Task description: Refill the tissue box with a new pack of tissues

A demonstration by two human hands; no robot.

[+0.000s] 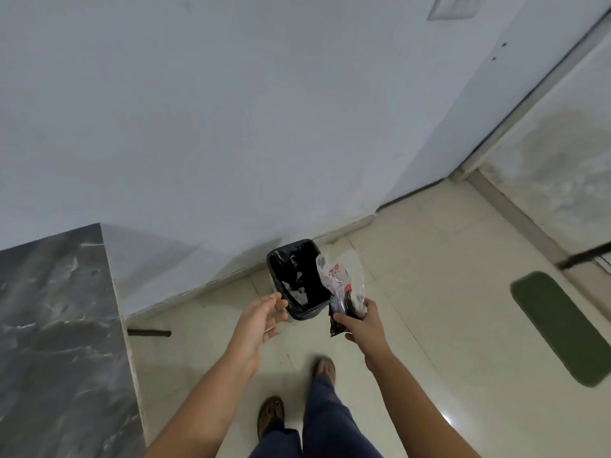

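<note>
My right hand [362,325] grips a crumpled clear plastic wrapper [344,279] with red and dark print, held just right of a small waste bin. The bin [299,279] stands on the floor by the wall, lined with a black bag, and a few pale scraps show inside. Left of the bin's near rim, my left hand [261,320] hovers open with fingers spread and nothing in it. No tissue box or tissue pack is in view.
A dark marbled countertop [56,342] fills the left side. A pale wall runs behind the bin. The floor is cream tile, with a green mat [558,325] at the right near a door frame. My two feet in sandals [271,414] stand below the hands.
</note>
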